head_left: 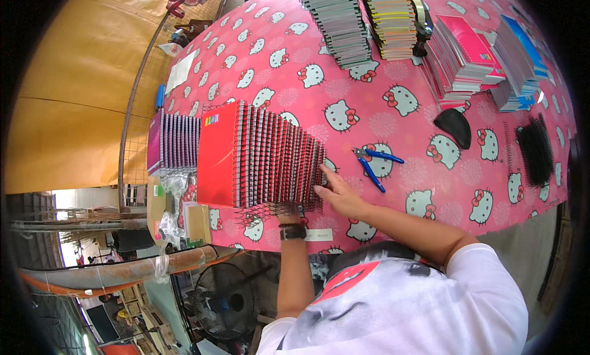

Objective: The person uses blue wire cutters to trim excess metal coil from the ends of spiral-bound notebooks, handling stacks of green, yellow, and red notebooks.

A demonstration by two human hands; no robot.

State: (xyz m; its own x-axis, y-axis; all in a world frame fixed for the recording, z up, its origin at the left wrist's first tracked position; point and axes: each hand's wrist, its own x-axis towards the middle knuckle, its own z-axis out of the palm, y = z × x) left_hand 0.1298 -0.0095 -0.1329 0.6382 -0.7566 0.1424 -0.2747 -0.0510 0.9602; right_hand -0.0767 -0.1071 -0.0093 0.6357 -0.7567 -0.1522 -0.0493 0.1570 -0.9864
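Note:
A tall stack of red-covered spiral notebooks (218, 152) stands on the pink table, with its wire bindings (276, 152) fanning toward the right. My right hand (341, 194) is at the right end of this stack, fingers stretched out and apart, the tips against or very close to the bindings. At the stack's near edge is my left hand (290, 218), below a dark wristband and watch. Its fingers are hidden by the notebooks and loose wire ends. Blue-handled pliers (375, 163) lie with handles spread, right of my right hand.
A purple spiral notebook stack (157, 143) stands at the left, above plastic wrap (174, 195). Bound stacks (335, 26), pink notebooks (461, 54) and blue ones (522, 54) fill the far right. A black curved object (455, 128) and black binding coils (534, 149) lie nearer. A floor fan (227, 300) stands below the table.

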